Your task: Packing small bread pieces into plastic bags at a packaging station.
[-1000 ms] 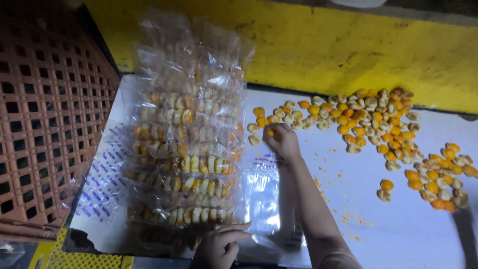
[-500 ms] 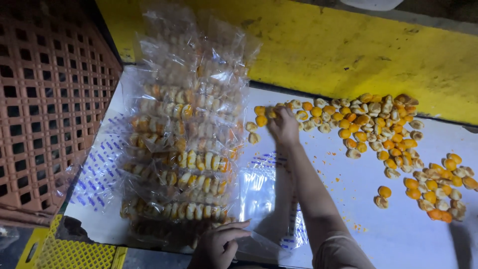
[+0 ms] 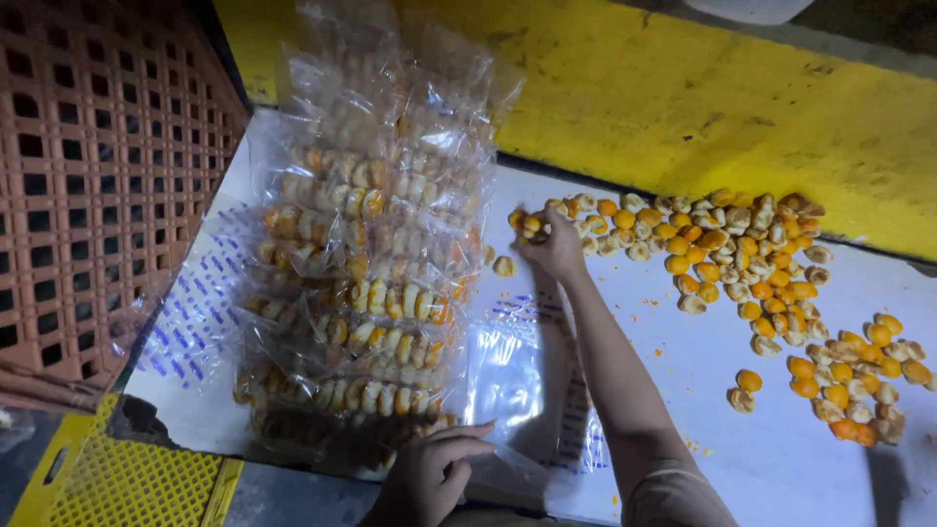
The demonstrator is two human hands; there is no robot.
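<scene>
1. One view only, the head camera looking down on a white tabletop (image 3: 781, 459). The right hand (image 3: 554, 244) reaches up to the middle of the frame, fingers pinched on a few orange-and-cream snack pieces (image 3: 530, 224) at the left end of the loose pile (image 3: 732, 254). That grip is clenched on those pieces, though how many it holds is too small to tell.

2. The left hand (image 3: 434, 473) sits at the bottom centre, fingers curled at the near edge of an empty clear bag (image 3: 517, 381) that lies flat on the tabletop. It seems to pinch the bag's mouth, but I cannot tell whether the film is truly held or only touched.

3. Left of the arm, a stack of filled clear packets (image 3: 371, 283) runs from the upper middle down to the lower left, each showing a row of the same pieces.

4. An orange lattice crate (image 3: 88, 176) fills the left edge, a yellow crate (image 3: 117, 483) the lower left corner, and a yellow wall (image 3: 703, 98) crosses the top.

5. To do this step well, I judge the pinch should take a small, even number of pieces and lift them clear of the neighbours, so none get dragged off.

6. The left hand does best holding the bag mouth wide and low, near the pile's side, so the pieces drop in as a neat row like the stacked ones.
</scene>
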